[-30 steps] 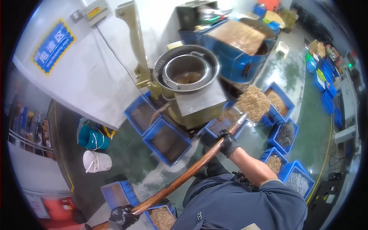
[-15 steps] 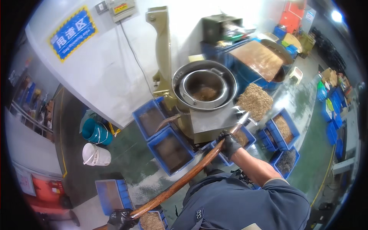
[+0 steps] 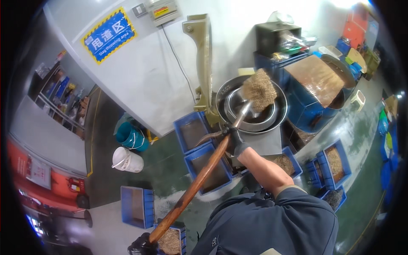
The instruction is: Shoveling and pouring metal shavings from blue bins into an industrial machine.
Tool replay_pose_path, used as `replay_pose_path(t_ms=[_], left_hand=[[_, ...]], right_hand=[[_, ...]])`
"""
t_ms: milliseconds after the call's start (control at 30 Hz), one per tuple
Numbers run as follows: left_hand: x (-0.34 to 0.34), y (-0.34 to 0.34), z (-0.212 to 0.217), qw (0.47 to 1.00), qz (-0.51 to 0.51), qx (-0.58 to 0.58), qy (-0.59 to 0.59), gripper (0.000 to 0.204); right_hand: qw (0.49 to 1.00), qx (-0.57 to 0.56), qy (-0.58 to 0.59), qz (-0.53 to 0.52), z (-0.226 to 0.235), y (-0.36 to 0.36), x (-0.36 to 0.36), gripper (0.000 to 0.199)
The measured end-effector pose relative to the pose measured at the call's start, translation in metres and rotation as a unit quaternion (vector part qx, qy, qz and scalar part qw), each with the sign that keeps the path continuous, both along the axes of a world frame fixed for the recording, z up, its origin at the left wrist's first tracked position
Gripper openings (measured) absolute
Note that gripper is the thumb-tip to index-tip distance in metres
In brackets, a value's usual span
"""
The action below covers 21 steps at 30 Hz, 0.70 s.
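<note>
Head view: person in dark grey short-sleeved top holds a long shovel [image 3: 192, 196] slantwise, wooden shaft running from lower left up to a metal neck; left hand [image 3: 142, 245], black glove, low at the bottom edge, its grip pressed round the lower shaft; right hand [image 3: 233, 137], also black glove, grip pinching the shaft near the metal neck; right forearm bare up to the sleeve.

Shovel's head end is over the steel basin [image 3: 283, 110] and the inner pot [image 3: 262, 126], carrying a heaped tan, coarse load [image 3: 260, 91]; can't tell whether it touches the pot; basin sits beside an olive column [image 3: 204, 55].

Left of the machine: two blue crates [image 3: 216, 187] side by side, brownish inside; further left, a teal bucket [image 3: 131, 138] just above a white bucket [image 3: 131, 161]; near the left hand, a blue crate of tan chips [image 3: 182, 240].

Right side: blue tub [image 3: 307, 111] with brown sheet [image 3: 316, 78] on top; below it, a tilted blue crate [image 3: 346, 168] with tan material; dark grey shavings [image 3: 335, 199] in another crate.
</note>
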<state>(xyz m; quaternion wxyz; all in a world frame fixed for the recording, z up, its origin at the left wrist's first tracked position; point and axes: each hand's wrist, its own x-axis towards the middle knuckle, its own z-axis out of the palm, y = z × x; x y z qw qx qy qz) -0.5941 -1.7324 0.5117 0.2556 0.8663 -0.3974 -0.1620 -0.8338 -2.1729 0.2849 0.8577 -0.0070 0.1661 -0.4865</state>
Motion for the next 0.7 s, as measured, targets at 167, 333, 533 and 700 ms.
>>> replay_pose_path(t_ms=[167, 333, 533, 700], left_hand=[[-0.049, -0.006, -0.016, 0.89, -0.148, 0.095, -0.422, 0.043], [-0.074, -0.042, -0.016, 0.879, -0.144, 0.18, -0.418, 0.035], [-0.046, -0.021, -0.017, 0.838, -0.153, 0.158, -0.5, 0.016], [-0.038, 0.0, -0.035, 0.969, -0.068, 0.001, -0.238, 0.009]], right_hand=[[0.97, -0.054, -0.224, 0.072, -0.041, -0.027, 0.0, 0.028], [0.996, -0.068, -0.052, 0.021, -0.14, -0.036, -0.01, 0.03], [0.993, 0.076, 0.09, -0.004, -0.069, 0.0, 0.012, 0.022], [0.998, 0.061, 0.031, 0.002, -0.028, 0.014, 0.013, 0.014]])
